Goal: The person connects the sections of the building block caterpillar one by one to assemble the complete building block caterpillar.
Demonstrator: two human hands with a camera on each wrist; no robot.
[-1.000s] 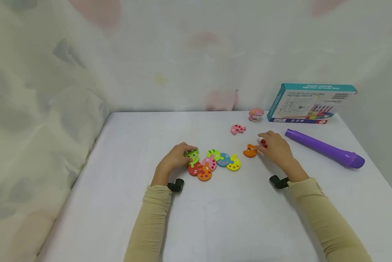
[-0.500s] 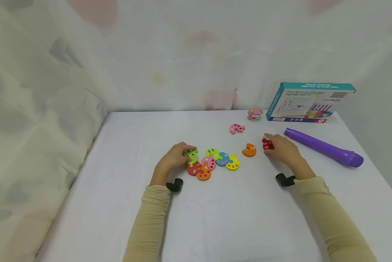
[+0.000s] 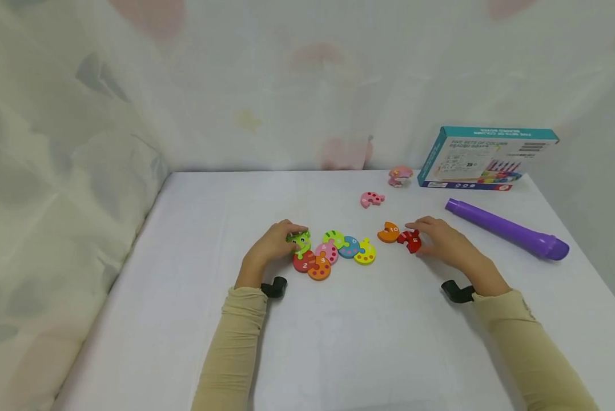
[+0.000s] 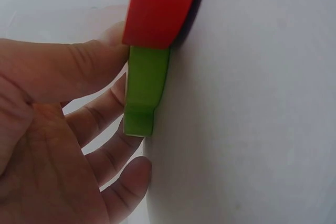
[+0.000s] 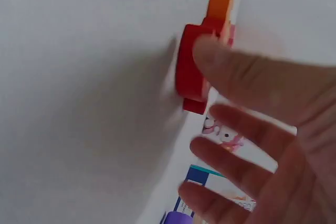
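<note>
**Caution: linked and loose pieces**

Head view: your left hand [image 3: 271, 244] pinches the green head [image 3: 302, 241] of the number chain [image 3: 326, 255]; your right hand [image 3: 448, 246] pinches a red piece [image 3: 409, 242] close beside the orange piece [image 3: 388, 234]. Tugging the head would likely unhook it; an angled push could shove the orange piece aside. The white table [image 3: 338, 342] meets a patterned cloth [image 3: 286, 103] behind.

Left wrist view: your thumb presses the head's edge; lower fingers are spread.

Right wrist view: your thumb lies on the red edge; three fingers stand apart.

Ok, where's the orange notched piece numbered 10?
In the head view, the orange notched puzzle piece numbered 10 lies right of centre, just left of the striped red piece the right hand holds.
</note>
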